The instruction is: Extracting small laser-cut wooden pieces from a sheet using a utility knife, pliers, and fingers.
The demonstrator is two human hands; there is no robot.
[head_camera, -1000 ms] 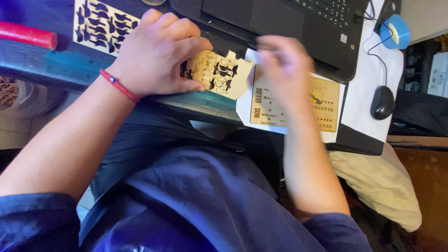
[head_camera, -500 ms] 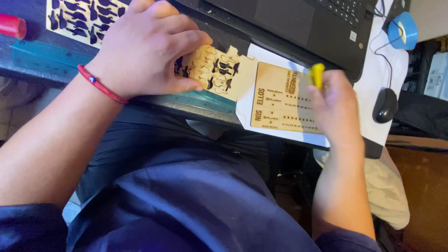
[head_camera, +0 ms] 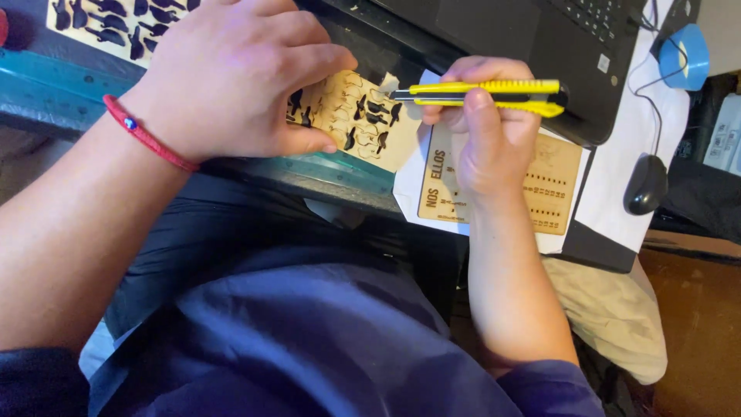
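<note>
- Two hands over one small wooden sheet (head_camera: 361,120), a thin pale piece with little dark cut-out shapes, lying at the front edge of the surface (head_camera: 46,81), just in front of the laptop (head_camera: 502,38).
- Left hand (head_camera: 231,77) lies flat on that sheet, fingers (head_camera: 309,62) curled down over its top and the thumb pinned along its near edge; closed on it, pressing it still.
- Right hand (head_camera: 486,131) is wrapped tight round a yellow utility knife (head_camera: 482,93), thumb up along the handle, the dark tip pointing left and sitting right at the sheet's right edge.
- Whether the blade is out, I cannot tell; the tip is too small to read.
- Step in hand, as I judge it: the knife is being brought to the sheet to free one of the small shapes, and the cut itself has not begun.
- Next move calls for a steady, shallow stroke along a shape's outline, with the left thumb kept clear of the blade's path, since it sits near the tip.
- Just right of the sheet, under the right wrist, lies a second wooden card (head_camera: 552,185) on white paper (head_camera: 641,131).
- Farther right of the sheet sits a black mouse (head_camera: 647,185).
- Beyond the left hand, a larger cut-out panel (head_camera: 116,19) lies untouched.
</note>
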